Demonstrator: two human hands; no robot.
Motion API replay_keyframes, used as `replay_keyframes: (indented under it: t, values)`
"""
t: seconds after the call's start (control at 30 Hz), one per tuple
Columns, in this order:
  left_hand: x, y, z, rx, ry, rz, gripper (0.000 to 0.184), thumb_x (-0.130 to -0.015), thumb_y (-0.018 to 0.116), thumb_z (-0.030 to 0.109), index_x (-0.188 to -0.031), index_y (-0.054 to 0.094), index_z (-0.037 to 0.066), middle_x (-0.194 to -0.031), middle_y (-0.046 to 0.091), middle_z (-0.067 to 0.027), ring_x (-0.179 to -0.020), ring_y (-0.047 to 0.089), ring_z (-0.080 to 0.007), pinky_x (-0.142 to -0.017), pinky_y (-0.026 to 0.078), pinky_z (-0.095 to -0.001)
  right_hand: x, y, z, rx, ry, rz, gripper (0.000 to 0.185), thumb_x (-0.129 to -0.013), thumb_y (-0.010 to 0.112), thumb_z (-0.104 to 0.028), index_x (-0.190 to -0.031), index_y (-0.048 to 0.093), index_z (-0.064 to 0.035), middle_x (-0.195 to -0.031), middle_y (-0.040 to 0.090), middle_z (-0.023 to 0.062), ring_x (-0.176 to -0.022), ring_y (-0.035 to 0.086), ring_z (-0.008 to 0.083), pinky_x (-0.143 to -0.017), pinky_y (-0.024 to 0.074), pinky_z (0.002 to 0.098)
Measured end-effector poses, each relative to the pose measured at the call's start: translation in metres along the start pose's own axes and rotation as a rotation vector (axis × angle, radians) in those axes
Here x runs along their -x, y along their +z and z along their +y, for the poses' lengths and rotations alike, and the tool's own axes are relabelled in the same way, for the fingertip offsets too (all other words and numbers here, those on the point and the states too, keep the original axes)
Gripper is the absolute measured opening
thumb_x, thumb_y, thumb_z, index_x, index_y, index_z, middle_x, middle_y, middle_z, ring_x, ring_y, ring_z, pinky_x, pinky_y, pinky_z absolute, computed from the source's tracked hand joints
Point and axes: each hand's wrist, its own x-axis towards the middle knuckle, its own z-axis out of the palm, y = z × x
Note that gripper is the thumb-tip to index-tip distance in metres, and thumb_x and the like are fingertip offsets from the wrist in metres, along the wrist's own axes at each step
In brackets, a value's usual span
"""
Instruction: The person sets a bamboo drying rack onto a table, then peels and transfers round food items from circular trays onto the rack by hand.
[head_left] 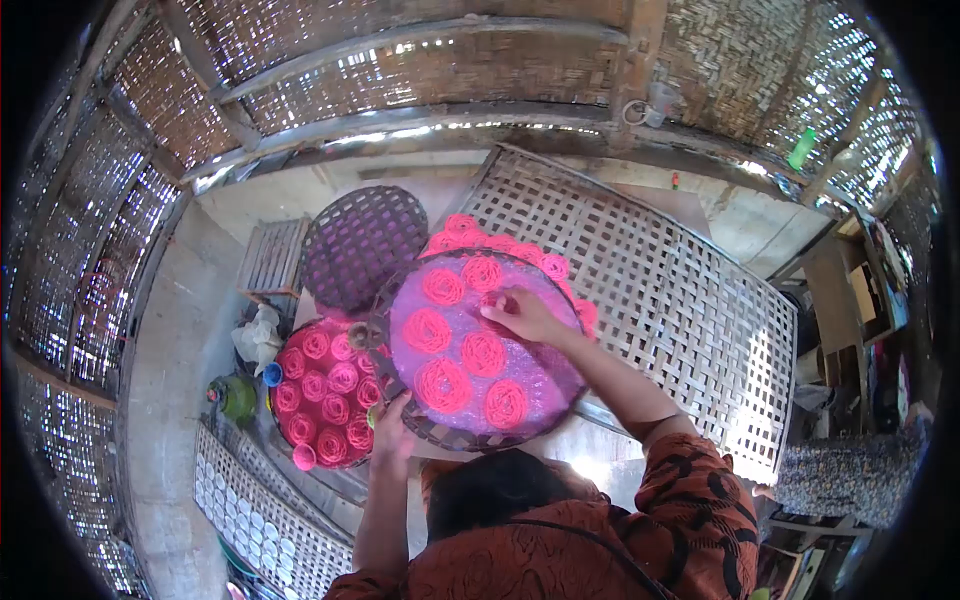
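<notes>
A round woven tray [548,432] lined with shiny purple sheeting [540,385] lies in front of me. Several bright pink coiled rosettes [483,354], seemingly of thin strands, are spread on the sheeting. My right hand [525,318] is over the middle of the tray, its fingertips pinched together near a small reddish patch that I cannot identify. My left hand [393,435] is at the tray's lower left rim, fingers bent, beside a small green thing [373,416]. What it grips is not clear. Left of it, a red round tray [345,462] holds more pink rosettes.
More pink rosettes [462,228] lie behind the tray on a large woven rack [640,260]. An upturned-looking dark basket [365,240] stands at the back left. A blue cup [272,374] and a green container [235,398] are left. Another person's patterned sleeve [850,480] is right.
</notes>
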Motion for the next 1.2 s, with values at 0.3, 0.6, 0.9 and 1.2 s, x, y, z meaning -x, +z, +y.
replay_keyframes:
  t: [0.3,0.6,0.9,1.2]
  values:
    - [0.002,-0.015,-0.001,0.026,-0.082,-0.039,0.035,-0.084,0.056,0.002,-0.117,0.052,0.009,-0.104,0.06,-0.0025,-0.089,0.061,-0.0162,-0.071,0.052,-0.0324,0.012,0.038,0.021,0.393,-0.024,0.256,0.04,-0.082,0.06,-0.039,-0.096,0.064,-0.0018,-0.085,0.061,0.0155,-0.081,0.062,0.0301,-0.074,0.0499,0.0404]
    - [0.003,-0.034,0.006,0.069,-0.049,0.043,0.031,-0.084,0.057,0.005,-0.114,0.054,0.01,-0.098,0.061,-0.0017,-0.084,0.062,-0.0163,-0.072,0.052,-0.0341,0.039,-0.067,0.089,-0.995,0.522,0.62,0.02,-0.084,0.054,-0.004,-0.103,0.052,0.0011,-0.085,0.061,0.0139,-0.067,0.061,0.0209,-0.062,0.0532,0.031]
    - [0.019,-0.008,0.025,0.027,-0.03,0.091,0.031,-0.083,0.059,0.008,-0.114,0.054,0.013,-0.099,0.058,0.0021,-0.083,0.056,-0.0124,-0.068,0.044,-0.0289,0.027,-0.073,0.166,-0.5,0.579,0.811,0.019,-0.084,0.056,-0.005,-0.102,0.058,-0.0019,-0.089,0.064,0.0099,-0.075,0.063,0.0167,-0.067,0.052,0.0309]
    - [-0.002,-0.012,-0.006,0.23,-0.154,0.012,0.029,-0.084,0.06,0.004,-0.113,0.057,0.007,-0.105,0.062,-0.0039,-0.093,0.061,-0.019,-0.075,0.053,-0.036,0.038,-0.064,0.154,0.033,0.372,0.335,0.045,-0.094,0.05,-0.031,-0.124,0.052,0.0032,-0.119,0.059,0.0119,-0.107,0.055,0.0192,-0.087,0.0443,0.0315]
